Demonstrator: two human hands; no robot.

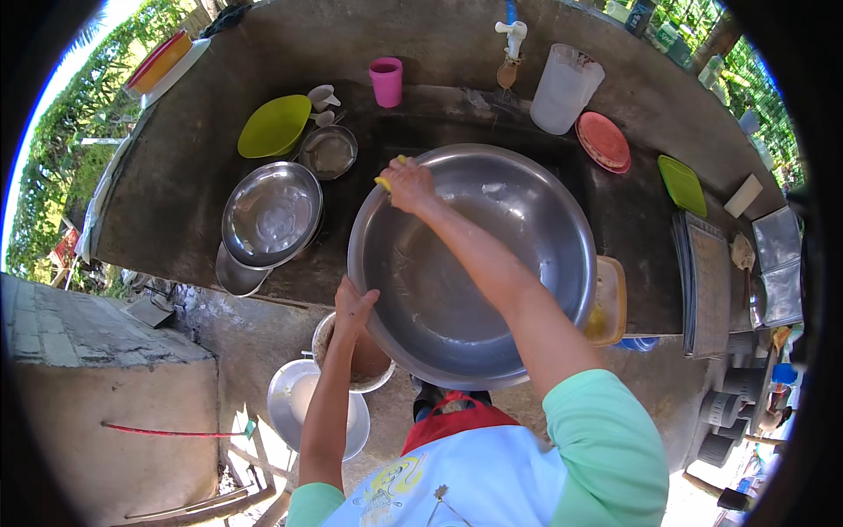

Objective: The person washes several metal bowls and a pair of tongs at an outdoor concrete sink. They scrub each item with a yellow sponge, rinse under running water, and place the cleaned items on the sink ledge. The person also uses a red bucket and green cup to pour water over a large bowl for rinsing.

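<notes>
A large, wide metal basin (pixel 461 263) lies before me on the dark concrete counter, its near side reaching past the counter's edge. My left hand (pixel 354 304) grips its rim at the lower left, thumb on top. At the upper left rim, my right hand (pixel 407 184) presses a yellow sponge or cloth (pixel 383 182) against the metal; most of it is hidden under the fingers. Smears and a small whitish patch show on the basin's inner surface. A blue-and-white tap (pixel 512 38) is on the wall beyond the basin.
Metal bowls (pixel 273 214), a green plastic basin (pixel 273 126) and a pink cup (pixel 386 82) stand left and behind. Right are a translucent pitcher (pixel 566 89), pink plates (pixel 602 141), a green lid (pixel 682 186) and trays (pixel 706 286). A yellowish tub (pixel 614 300) touches the basin's right side.
</notes>
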